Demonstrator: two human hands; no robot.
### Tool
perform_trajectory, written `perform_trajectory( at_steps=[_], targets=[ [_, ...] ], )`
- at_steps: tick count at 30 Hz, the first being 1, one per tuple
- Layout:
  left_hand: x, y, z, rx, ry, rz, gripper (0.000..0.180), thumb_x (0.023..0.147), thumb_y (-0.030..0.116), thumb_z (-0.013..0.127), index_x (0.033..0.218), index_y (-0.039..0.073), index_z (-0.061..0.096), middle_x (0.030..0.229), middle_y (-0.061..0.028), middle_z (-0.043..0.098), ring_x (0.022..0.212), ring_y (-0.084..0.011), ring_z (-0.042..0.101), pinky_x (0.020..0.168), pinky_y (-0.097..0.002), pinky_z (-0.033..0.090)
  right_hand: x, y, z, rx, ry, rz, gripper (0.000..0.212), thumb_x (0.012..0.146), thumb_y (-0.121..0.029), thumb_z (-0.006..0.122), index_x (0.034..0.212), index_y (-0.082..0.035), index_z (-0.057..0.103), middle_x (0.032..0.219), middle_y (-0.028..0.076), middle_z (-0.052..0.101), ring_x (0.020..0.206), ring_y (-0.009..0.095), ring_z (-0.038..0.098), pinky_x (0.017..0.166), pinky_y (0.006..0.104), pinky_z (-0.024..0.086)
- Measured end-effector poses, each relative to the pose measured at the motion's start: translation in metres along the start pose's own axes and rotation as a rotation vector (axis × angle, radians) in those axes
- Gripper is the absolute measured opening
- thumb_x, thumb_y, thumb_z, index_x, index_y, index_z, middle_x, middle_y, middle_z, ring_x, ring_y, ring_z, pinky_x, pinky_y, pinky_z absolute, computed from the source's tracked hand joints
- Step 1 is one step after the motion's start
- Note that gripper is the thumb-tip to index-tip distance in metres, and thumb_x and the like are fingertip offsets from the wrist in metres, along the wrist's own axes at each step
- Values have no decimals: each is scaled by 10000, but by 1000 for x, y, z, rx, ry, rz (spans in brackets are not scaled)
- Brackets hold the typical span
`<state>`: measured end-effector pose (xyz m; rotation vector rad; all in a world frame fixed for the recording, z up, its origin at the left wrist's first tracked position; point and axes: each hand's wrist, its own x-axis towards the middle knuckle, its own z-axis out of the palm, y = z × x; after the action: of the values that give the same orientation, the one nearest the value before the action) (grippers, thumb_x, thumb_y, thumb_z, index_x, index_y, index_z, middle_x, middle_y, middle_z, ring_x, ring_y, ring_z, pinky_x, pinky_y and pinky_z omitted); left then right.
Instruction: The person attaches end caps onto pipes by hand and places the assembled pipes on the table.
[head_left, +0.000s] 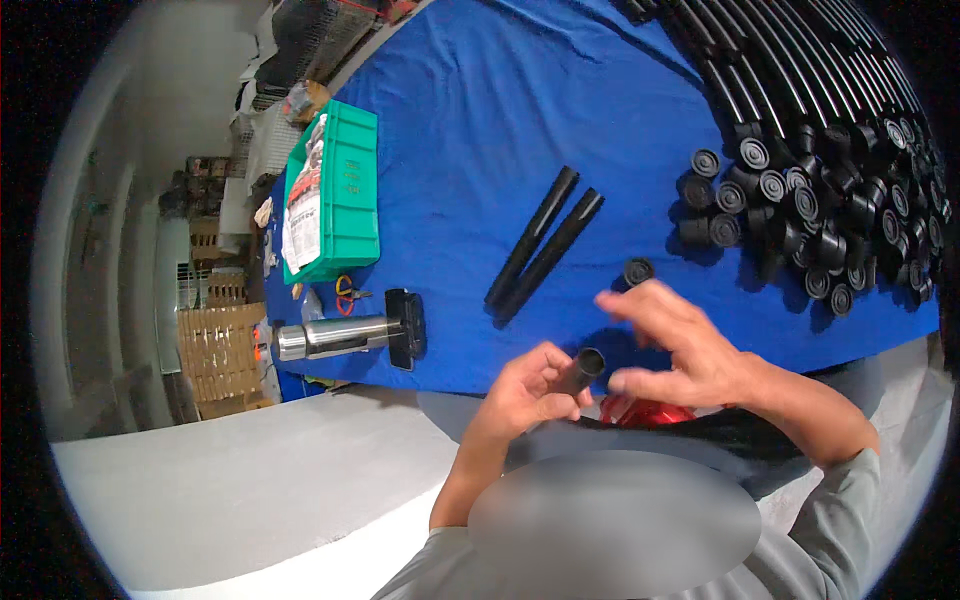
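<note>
My left hand (pixel 515 395) is closed around a black tube (pixel 577 374) near the table's front edge. The tube's hollow end points up and to the right; the rest of it is hidden. To its right, my right hand (pixel 690 345) is held with thumb and fingers spread apart, nothing between them, slightly blurred. Just beyond those fingers a single black round cap (pixel 638 270) sits on the blue cloth (pixel 450 190). Two more black tubes, a left one (pixel 532 238) and a right one (pixel 552 256), lie side by side at a slant farther from me.
A heap of black ringed caps (pixel 805 203) covers the right side, with rows of long black tubes (pixel 790 60) behind it. On the left stand a green crate (pixel 350 200) with papers, orange-handled scissors (pixel 346 295), a steel flask (pixel 340 337) and a black phone (pixel 405 330). Something red (pixel 650 413) lies below the table edge.
</note>
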<state>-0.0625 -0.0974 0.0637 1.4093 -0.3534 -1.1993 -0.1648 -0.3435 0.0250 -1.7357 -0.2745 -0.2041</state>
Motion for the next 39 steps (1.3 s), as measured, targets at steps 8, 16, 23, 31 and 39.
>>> perform_trajectory(
  at_steps=[8, 16, 23, 31, 39],
  targets=[
    [0, -46, 16, -107, 80, -237, 302, 867, 122, 661, 1138, -11, 647, 998, -56, 682, 934, -125, 625, 857, -291, 501, -9, 5, 25, 422, -149, 70, 406, 863, -258, 738, 1189, -34, 647, 1074, 131, 568, 857, 205, 587, 725, 353, 498],
    [-2, -52, 29, -131, 32, -198, 437, 774, 86, 792, 1171, 28, 618, 1099, -24, 639, 1044, -142, 601, 945, -318, 478, -9, -2, 25, 356, -123, 92, 291, 824, -244, 747, 969, -23, 625, 828, 111, 589, 728, 235, 599, 649, 359, 493],
    [-7, -57, 20, -114, -10, -277, 393, 815, 119, 746, 1179, 17, 640, 1124, -49, 644, 1036, -168, 621, 923, -314, 494, -8, -8, 21, 303, -126, 107, 298, 812, -222, 776, 964, -24, 613, 842, 100, 598, 723, 189, 600, 635, 329, 487],
    [-38, -51, -21, -732, 130, 183, 555, 805, 66, 668, 1340, 8, 532, 1024, -240, 659, 840, -313, 695, 646, -454, 606, -1, 9, 9, 586, 118, 288, 372, 828, -144, 792, 1146, -33, 636, 904, 48, 649, 838, 117, 606, 749, 278, 485],
    [3, -25, 13, -380, 199, 474, 477, 960, 310, 629, 1374, 102, 514, 1161, -137, 573, 1018, -293, 595, 907, -477, 489, -10, 16, 32, 251, -203, 120, 377, 879, -256, 718, 1168, -17, 680, 933, 145, 648, 858, 275, 633, 772, 378, 508]
  ],
)
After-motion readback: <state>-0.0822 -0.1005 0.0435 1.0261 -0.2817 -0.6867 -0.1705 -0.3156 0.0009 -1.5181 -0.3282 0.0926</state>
